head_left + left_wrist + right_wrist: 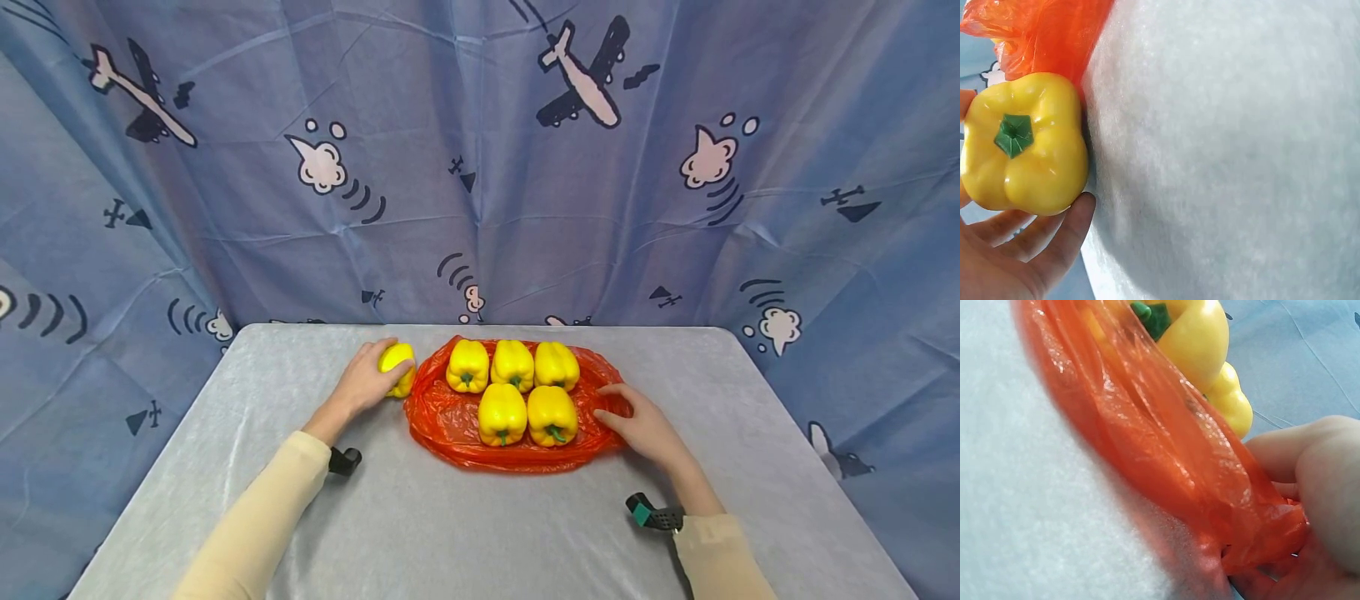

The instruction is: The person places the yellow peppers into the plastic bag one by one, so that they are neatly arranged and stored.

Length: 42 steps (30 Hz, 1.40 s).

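At the left, my left hand point(369, 377) grips a yellow bell pepper point(397, 369) from its side, fingers curved round it. In the left wrist view that pepper point(1041, 156) shows its green stem facing the camera, right beside the bag. A red plastic bag point(450, 417) lies spread on the table with its mouth upward. Inside it are yellow bell peppers, three in a back row point(513, 364) and two in front point(502, 414). My right hand point(643, 425) holds the bag's right edge, its thumb and fingers round the crumpled film point(1260, 531).
A pale grey cloth covers the table point(465, 533). Behind and around it hangs a blue curtain point(420, 167) printed with airplanes and clouds. Both wrists carry black camera mounts, the left mount point(345, 461) and the right mount point(654, 512).
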Tool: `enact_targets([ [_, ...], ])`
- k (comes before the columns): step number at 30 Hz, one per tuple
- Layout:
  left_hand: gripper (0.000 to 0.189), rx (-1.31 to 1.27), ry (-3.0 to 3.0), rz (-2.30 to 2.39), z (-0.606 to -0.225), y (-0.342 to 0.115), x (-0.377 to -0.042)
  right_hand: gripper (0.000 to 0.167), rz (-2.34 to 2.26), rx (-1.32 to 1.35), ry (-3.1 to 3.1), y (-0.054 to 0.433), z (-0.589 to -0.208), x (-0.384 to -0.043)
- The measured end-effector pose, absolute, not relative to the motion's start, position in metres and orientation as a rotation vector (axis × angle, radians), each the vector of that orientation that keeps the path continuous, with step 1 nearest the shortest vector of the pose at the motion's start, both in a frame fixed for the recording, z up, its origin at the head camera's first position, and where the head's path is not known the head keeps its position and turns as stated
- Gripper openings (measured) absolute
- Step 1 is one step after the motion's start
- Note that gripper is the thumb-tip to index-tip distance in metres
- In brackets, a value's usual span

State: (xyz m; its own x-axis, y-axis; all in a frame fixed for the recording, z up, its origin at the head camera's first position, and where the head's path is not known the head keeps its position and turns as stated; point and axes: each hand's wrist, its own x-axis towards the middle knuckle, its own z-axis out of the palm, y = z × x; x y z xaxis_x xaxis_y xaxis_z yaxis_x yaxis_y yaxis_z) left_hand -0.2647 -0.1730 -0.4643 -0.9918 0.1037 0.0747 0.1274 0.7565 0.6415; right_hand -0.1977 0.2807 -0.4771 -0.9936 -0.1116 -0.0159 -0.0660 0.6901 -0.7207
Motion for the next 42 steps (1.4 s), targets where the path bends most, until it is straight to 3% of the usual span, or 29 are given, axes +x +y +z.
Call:
enact_targets([
  [42,0.068,-0.286,-2.822,-0.988,-0.414,-0.154,-0.234,0.045,-1.183,-0.147,2.826,0.28,-0.477,-0.199],
])
